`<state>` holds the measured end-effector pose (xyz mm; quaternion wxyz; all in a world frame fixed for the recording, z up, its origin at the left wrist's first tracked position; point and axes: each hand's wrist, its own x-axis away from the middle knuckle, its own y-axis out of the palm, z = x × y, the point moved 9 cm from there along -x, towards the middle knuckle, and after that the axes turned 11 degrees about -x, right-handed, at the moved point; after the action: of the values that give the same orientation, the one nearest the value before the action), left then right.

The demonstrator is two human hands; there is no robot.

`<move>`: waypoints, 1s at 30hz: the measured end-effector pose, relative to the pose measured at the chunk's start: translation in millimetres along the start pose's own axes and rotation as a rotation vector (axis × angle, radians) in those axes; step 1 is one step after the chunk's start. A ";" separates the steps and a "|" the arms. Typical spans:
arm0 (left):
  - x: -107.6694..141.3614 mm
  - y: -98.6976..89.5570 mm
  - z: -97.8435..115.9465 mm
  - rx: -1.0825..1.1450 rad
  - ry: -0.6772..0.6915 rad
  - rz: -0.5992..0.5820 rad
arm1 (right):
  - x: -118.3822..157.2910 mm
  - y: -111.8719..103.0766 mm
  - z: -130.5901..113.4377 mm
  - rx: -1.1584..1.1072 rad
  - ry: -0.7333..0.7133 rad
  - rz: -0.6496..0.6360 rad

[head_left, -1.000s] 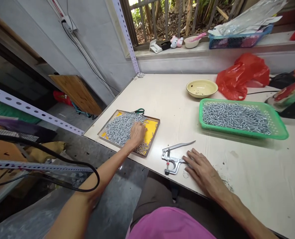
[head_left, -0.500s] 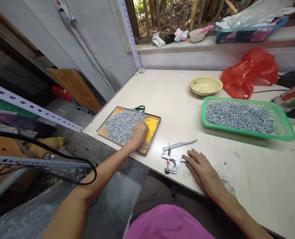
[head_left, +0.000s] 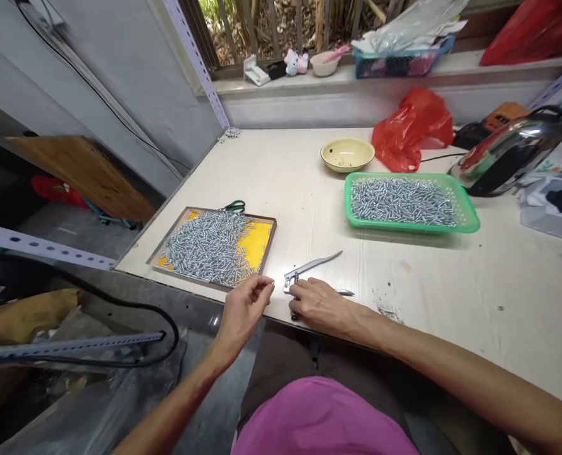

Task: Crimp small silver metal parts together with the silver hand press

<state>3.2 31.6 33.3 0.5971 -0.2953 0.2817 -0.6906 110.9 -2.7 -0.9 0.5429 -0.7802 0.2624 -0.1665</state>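
Observation:
My left hand [head_left: 247,304] is closed in a pinch just off the front right corner of the shallow tray [head_left: 268,243]. A tiny silvery metal piece barely shows at its fingertips. The tray has a yellow bottom and holds a heap of small ridged metal pieces [head_left: 207,246]. My right hand [head_left: 319,304] has its fingers curled over the head of the snap-fastener pliers [head_left: 313,263], which lie on the table with their handles spread to the right. The fingers hide most of the jaw.
A green basket [head_left: 470,218] of similar metal pieces stands right of centre, with a cream bowl [head_left: 347,155] and a red plastic bag [head_left: 413,129] behind it. Green-handled scissors [head_left: 236,206] lie behind the tray. A metal kettle [head_left: 518,148] stands at the right. The table's front edge runs below my hands.
My left hand has come out of the tray, moving right towards the pliers. My right hand has shifted from the handle end left onto the pliers' head. The view has turned right.

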 end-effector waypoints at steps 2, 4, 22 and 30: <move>4.8 4.4 -14.6 0.133 -0.101 -0.003 | -8.9 5.1 -0.9 0.009 -0.055 -0.028; 10.5 11.1 -26.9 0.258 -0.189 -0.014 | -11.4 4.0 0.6 0.002 -0.077 -0.027; 13.2 45.8 -27.1 0.283 -0.160 -0.033 | 92.7 -157.5 129.9 -0.224 0.537 0.940; -1.6 63.1 -24.9 0.407 -0.346 -0.192 | 138.1 -138.5 153.6 0.028 0.655 0.770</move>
<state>26.3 26.0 -30.2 0.6151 -0.3082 0.0020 -0.7257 337.7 70.2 70.5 0.4644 -0.5265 0.6853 -0.1937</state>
